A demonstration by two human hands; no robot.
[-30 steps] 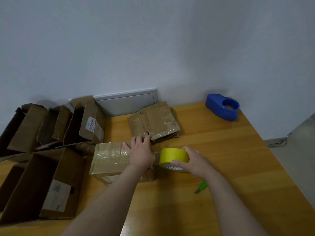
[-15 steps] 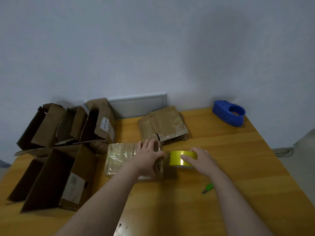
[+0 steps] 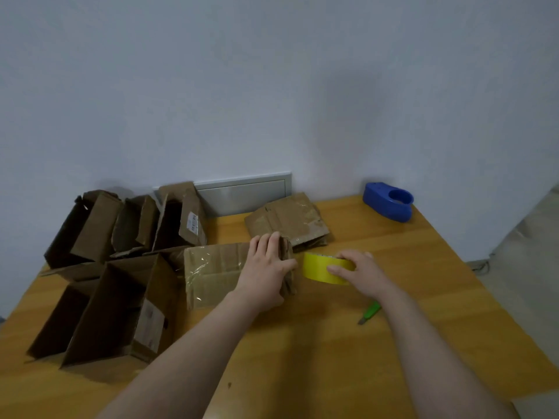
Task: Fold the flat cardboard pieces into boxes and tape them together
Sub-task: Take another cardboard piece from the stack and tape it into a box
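A folded cardboard box [image 3: 211, 272] with glossy clear tape on its top lies in the middle of the wooden table [image 3: 332, 358]. My left hand [image 3: 266, 273] presses flat on the box's right end, fingers spread over its flaps. Just to the right, my right hand [image 3: 360, 272] grips a yellow tape roll [image 3: 319, 270] that stands on the table close to the box's right end. A stack of flat cardboard pieces [image 3: 287, 220] lies behind the box, near the wall.
Several open folded boxes [image 3: 121, 309] crowd the table's left side. A blue tape dispenser [image 3: 388, 201] sits at the back right corner. A green utility knife [image 3: 369, 312] lies near my right forearm. The table's right edge drops to the floor.
The yellow roll went from tilted up to standing low beside the box's right end. My left hand slid to the box's right end. The camera view shifted slightly.
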